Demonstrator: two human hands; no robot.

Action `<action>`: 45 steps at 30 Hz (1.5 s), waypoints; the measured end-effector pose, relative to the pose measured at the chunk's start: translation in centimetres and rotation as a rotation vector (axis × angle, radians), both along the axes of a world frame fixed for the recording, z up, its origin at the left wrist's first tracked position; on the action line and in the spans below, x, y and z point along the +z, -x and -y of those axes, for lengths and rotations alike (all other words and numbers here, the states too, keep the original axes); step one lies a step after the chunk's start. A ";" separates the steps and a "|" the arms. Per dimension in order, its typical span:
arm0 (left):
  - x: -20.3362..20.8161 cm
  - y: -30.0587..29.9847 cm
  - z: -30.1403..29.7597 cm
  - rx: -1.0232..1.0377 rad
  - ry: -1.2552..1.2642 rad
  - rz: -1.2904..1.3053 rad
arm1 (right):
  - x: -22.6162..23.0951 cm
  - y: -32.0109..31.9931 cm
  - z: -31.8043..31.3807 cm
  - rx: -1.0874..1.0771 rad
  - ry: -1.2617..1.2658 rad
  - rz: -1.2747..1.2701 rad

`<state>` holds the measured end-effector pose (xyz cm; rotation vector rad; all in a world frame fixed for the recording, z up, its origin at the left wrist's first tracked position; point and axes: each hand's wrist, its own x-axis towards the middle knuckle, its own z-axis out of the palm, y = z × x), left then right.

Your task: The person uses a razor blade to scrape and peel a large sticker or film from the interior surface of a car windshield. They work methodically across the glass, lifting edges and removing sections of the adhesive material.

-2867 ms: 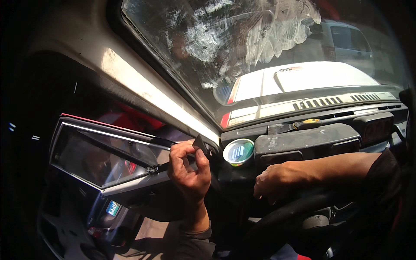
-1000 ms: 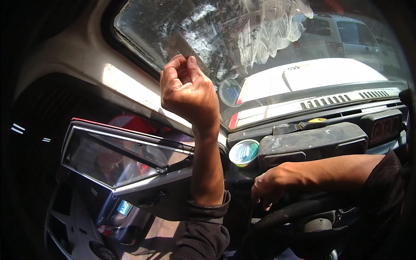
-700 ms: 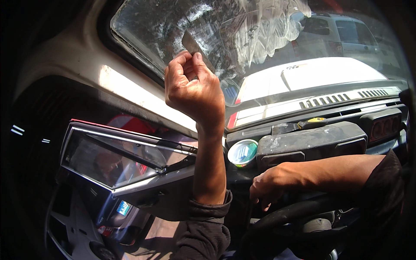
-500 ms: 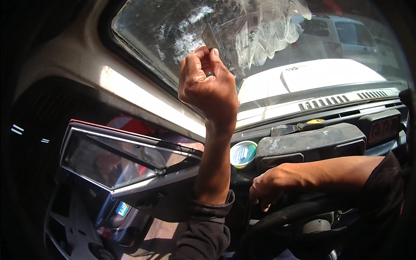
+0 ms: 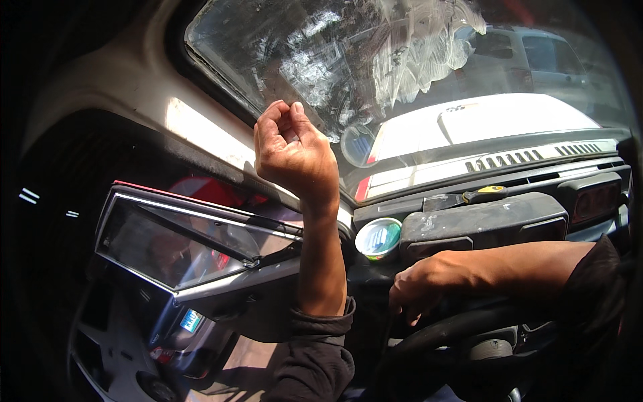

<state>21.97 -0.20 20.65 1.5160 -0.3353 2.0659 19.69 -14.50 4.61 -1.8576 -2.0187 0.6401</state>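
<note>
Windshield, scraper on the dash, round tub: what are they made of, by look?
Windshield: glass, clear under white smears; a vehicle outside shows through.
Scraper: blade probably metal, thin and grey; handle likely plastic or rubber, yellow and black.
Round tub: likely plastic, shiny; bright reflections.

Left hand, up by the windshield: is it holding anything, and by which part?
The left hand holds a thin flat blade, pinched at its near edge between thumb and fingers.

Left hand (image 5: 297, 153) raised in a tight pinch, right hand (image 5: 422, 284) low, apparently half curled.
</note>
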 end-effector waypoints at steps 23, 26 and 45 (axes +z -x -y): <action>0.1 0.6 0.3 0.063 -0.032 -0.053 | -0.1 -0.2 0.9 -0.058 0.116 -0.092; -0.2 0.3 0.4 0.051 -0.051 -0.047 | -0.3 -0.1 1.0 -0.047 0.130 -0.094; -1.3 -0.6 0.8 0.073 -0.111 -0.068 | -1.3 -0.3 -0.2 -0.036 -0.002 -0.031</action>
